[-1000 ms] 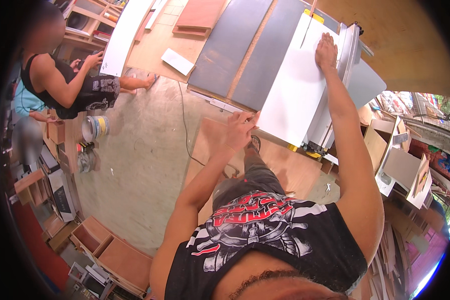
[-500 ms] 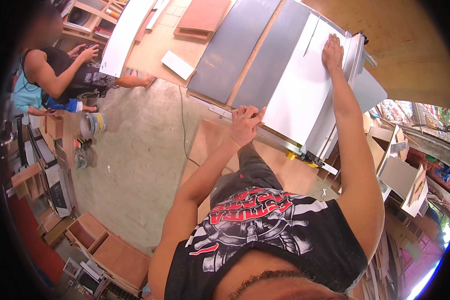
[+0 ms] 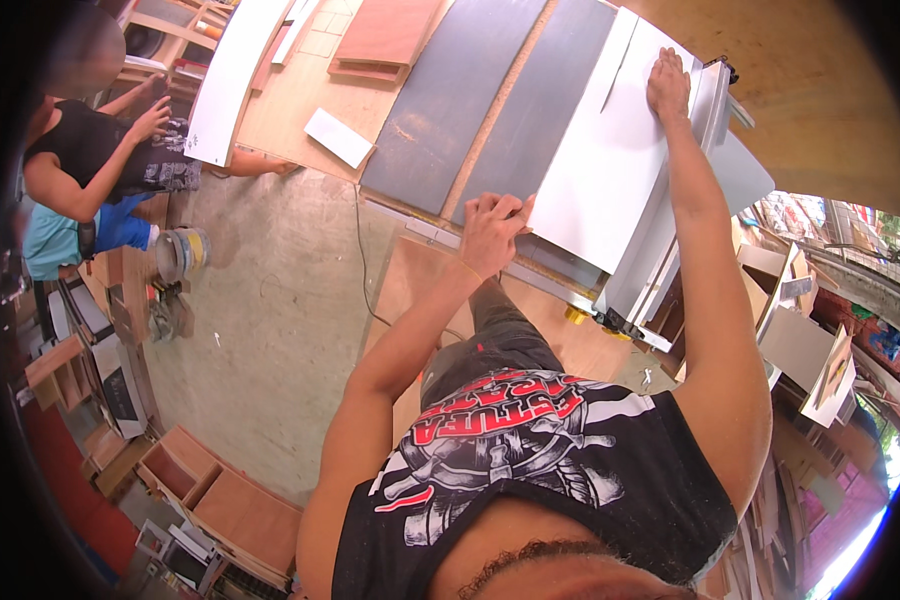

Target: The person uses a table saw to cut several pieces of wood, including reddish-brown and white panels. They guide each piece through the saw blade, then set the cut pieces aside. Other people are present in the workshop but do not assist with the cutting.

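Observation:
A white board (image 3: 600,180) lies on the grey table saw top (image 3: 530,150), its right side along a long metal fence (image 3: 682,185). A thin dark slit runs into the board from its far edge. My left hand (image 3: 492,230) has its fingers curled and gripping the board's near left corner. Farther off, my right hand (image 3: 669,86) rests flat on the board beside the fence, fingers stretched out.
Reddish-brown panels (image 3: 385,40) and a small white offcut (image 3: 339,138) lie on a wooden surface to the left. Beyond stands another person (image 3: 90,165) beside a long white panel (image 3: 232,80). A cable (image 3: 362,250) crosses the floor. Scrap boards (image 3: 800,340) are piled at right.
The white board has slid away from me along the fence, and both hands have moved forward with it. More of the saw top shows at its near edge.

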Tool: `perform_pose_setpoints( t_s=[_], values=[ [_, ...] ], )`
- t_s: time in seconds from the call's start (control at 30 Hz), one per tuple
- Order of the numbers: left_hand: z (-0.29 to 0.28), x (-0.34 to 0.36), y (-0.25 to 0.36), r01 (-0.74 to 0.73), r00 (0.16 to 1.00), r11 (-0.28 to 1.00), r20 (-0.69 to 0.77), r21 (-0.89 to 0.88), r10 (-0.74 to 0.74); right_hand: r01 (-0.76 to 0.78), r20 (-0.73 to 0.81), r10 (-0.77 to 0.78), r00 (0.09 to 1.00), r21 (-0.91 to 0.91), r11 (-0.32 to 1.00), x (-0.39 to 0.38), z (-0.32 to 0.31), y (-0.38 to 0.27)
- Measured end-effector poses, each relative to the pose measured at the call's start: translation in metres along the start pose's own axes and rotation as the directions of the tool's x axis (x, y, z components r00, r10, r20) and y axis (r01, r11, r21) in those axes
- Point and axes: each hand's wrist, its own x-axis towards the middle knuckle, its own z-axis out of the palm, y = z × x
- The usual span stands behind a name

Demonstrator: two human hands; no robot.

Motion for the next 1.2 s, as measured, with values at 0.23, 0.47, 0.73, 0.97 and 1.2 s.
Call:
perform_pose_setpoints(
  t_s=[0.23, 0.47, 0.73, 0.97, 1.2],
  values=[
    [0.004, 0.019, -0.005, -0.013, 1.000, 1.000, 0.022, 0.019, 0.013, 0.004, 0.009, -0.004, 1.000, -0.004, 1.000, 0.020, 0.007, 0.010],
    [0.010, 0.040, -0.007, -0.008, 0.999, 1.000, 0.032, 0.016, 0.007, 0.018, 0.002, -0.018, 1.000, -0.007, 1.000, 0.042, 0.015, 0.018],
    [0.011, 0.039, -0.016, -0.037, 0.999, 0.999, 0.042, 0.036, 0.035, 0.074, -0.026, -0.080, 0.996, -0.188, 0.979, 0.031, 0.012, 0.013],
    [0.016, 0.046, -0.017, -0.090, 0.996, 0.996, 0.030, 0.010, 0.090, 0.421, 0.176, -0.383, 0.907, -0.431, 0.798, -0.099, -0.036, -0.007],
    [0.023, 0.050, -0.029, -0.086, 0.996, 0.995, 0.014, 0.053, 0.086, 0.247, 0.456, -0.220, 0.862, -0.001, 0.969, -0.231, -0.137, -0.092]
  ],
)
